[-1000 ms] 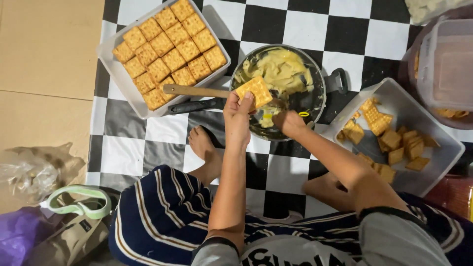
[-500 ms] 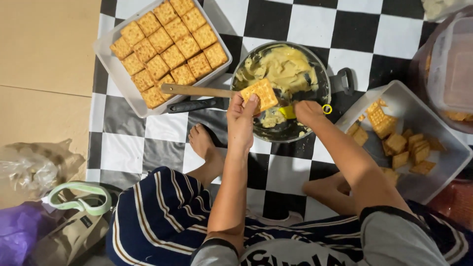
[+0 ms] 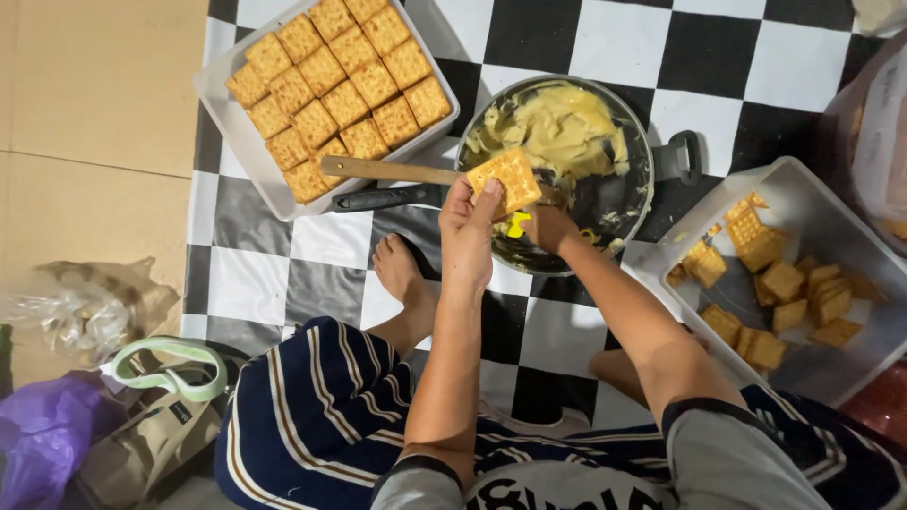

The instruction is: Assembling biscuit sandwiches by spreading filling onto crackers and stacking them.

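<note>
Cracker [image 3: 510,178] is the thing being worked on, a flat square one with a bumpy golden top, held over the edge of the round dark pan [image 3: 624,194]. The checkered mat [image 3: 737,57] is the biggest thing, spread under everything. Next, the pan holds soft, thick yellow cream [image 3: 562,127], so the cracker stays close to it. A white tray [image 3: 236,142] at the left is packed with crackers in neat rows, and another white tray [image 3: 803,189] at the right holds loose ones in a pile. A wooden spoon [image 3: 387,170] rests across the pan. The left hand [image 3: 468,222] pinches the cracker by its edge. The right hand [image 3: 548,225] is curled around something small and yellow; what it is cannot be told.
</note>
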